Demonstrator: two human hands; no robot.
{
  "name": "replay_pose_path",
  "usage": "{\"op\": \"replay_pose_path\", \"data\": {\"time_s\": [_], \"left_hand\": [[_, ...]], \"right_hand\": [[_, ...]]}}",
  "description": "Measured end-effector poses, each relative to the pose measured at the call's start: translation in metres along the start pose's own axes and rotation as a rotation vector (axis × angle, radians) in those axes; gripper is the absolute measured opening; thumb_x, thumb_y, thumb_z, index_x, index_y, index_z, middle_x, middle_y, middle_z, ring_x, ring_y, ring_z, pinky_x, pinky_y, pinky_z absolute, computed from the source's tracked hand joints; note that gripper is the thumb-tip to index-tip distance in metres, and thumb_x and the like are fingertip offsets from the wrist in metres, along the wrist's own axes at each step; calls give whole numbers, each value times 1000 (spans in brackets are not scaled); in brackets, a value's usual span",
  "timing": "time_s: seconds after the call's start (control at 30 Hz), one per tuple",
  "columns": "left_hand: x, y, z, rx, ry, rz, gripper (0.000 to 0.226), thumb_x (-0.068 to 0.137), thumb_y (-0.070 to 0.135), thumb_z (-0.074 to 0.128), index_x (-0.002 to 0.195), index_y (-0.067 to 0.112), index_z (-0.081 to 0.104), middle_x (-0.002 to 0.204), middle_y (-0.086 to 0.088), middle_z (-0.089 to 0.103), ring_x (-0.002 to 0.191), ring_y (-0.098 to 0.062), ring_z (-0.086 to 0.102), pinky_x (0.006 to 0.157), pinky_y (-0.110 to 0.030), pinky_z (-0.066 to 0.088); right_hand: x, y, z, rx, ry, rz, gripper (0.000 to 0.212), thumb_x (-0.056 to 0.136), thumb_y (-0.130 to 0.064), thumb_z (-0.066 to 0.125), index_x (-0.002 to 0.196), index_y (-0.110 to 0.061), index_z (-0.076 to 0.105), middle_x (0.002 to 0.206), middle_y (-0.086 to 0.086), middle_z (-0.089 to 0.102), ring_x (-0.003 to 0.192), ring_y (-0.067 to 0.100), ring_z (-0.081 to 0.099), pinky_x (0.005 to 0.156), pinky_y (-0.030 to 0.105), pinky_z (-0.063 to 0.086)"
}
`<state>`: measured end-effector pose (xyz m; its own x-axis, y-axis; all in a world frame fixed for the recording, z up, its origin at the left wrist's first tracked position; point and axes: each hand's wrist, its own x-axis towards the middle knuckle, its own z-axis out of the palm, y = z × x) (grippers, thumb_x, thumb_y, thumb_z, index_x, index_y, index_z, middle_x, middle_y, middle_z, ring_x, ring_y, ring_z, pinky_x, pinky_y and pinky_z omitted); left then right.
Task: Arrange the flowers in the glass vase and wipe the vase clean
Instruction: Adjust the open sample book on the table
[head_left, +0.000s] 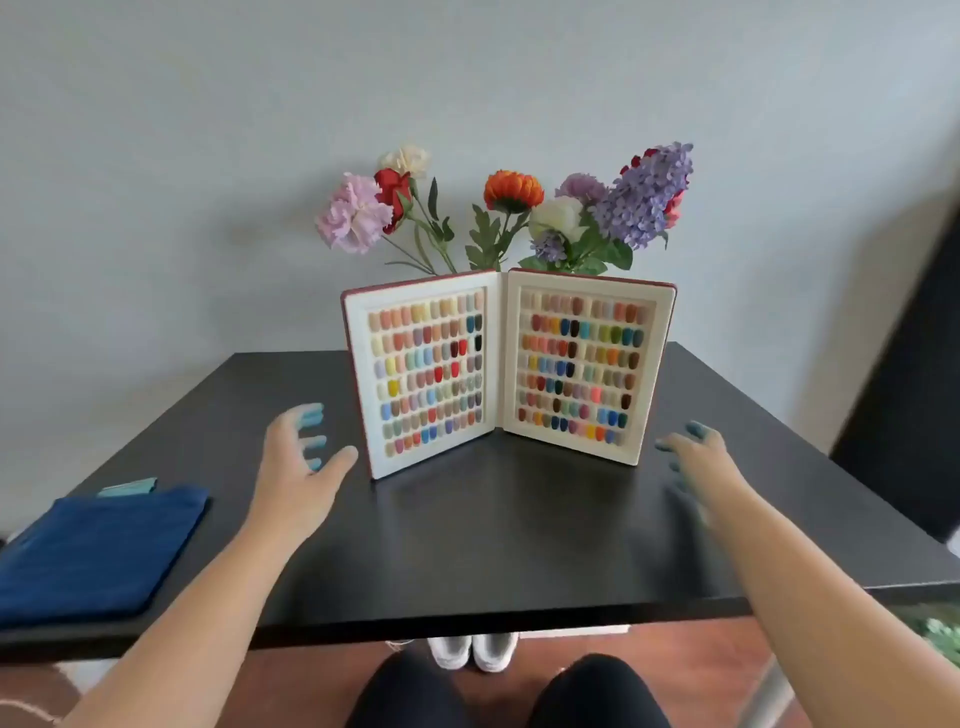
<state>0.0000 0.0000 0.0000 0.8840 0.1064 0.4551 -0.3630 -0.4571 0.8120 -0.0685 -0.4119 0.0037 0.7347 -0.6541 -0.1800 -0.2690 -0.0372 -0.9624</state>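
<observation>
1. Head view: the left hand (293, 462) and the right hand (693, 462) are reaching forward over the black tabletop (493, 545), both empty with fingers spread apart.
2. The open sample book of coloured nail tips (506, 371) is standing upright between the hands, and it is hiding the glass vase; only the artificial flowers (511, 210) are rising behind it.
3. The folded dark blue cloth (98, 548) is lying at the left, untouched.
4. In my judgement the task is only beginning: the next move is needing the book moved aside, to reach the vase.
</observation>
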Motion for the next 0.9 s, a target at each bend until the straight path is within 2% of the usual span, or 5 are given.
{"op": "replay_pose_path", "data": {"time_s": [0.17, 0.27, 0.47, 0.7, 0.9], "left_hand": [[30, 4, 47, -170, -264, -197, 60, 86, 19, 69, 135, 31, 37, 131, 13, 52, 118, -13, 54, 96, -42, 48], [37, -8, 54, -92, -267, -189, 48, 90, 21, 63, 132, 32, 44, 130, 10, 57, 118, -16, 55, 97, -44, 48], [39, -18, 40, 18, -368, -97, 51, 90, 25, 63, 134, 40, 40, 125, 28, 51, 109, 3, 50, 92, -35, 47], [36, -28, 1, 24, -330, -96, 52, 89, 19, 65, 133, 37, 43, 132, 18, 55, 111, -2, 52, 88, -38, 51], [34, -41, -53, 71, -228, -138, 44, 86, 20, 69, 122, 38, 50, 120, 24, 59, 102, 1, 57, 68, -21, 51]], "right_hand": [[6, -17, 33, 95, -79, 11, 71, 89, -16, 66, 146, -30, 26, 126, 3, 54, 98, 20, 56, 82, 37, 46], [6, 1, 42, 40, -60, -63, 57, 90, -17, 65, 139, -25, 37, 126, 3, 58, 103, 21, 56, 86, 38, 45], [-3, 18, 44, -87, 38, -230, 32, 88, -26, 68, 115, -34, 53, 114, -1, 63, 90, 19, 60, 72, 34, 49], [-23, 19, 68, -129, -72, -339, 32, 82, -27, 75, 105, -41, 57, 101, -11, 66, 88, 13, 65, 76, 35, 55], [-39, 13, 126, -116, -143, -427, 38, 79, -28, 77, 109, -41, 57, 96, -19, 62, 84, 5, 63, 68, 29, 56]]}}
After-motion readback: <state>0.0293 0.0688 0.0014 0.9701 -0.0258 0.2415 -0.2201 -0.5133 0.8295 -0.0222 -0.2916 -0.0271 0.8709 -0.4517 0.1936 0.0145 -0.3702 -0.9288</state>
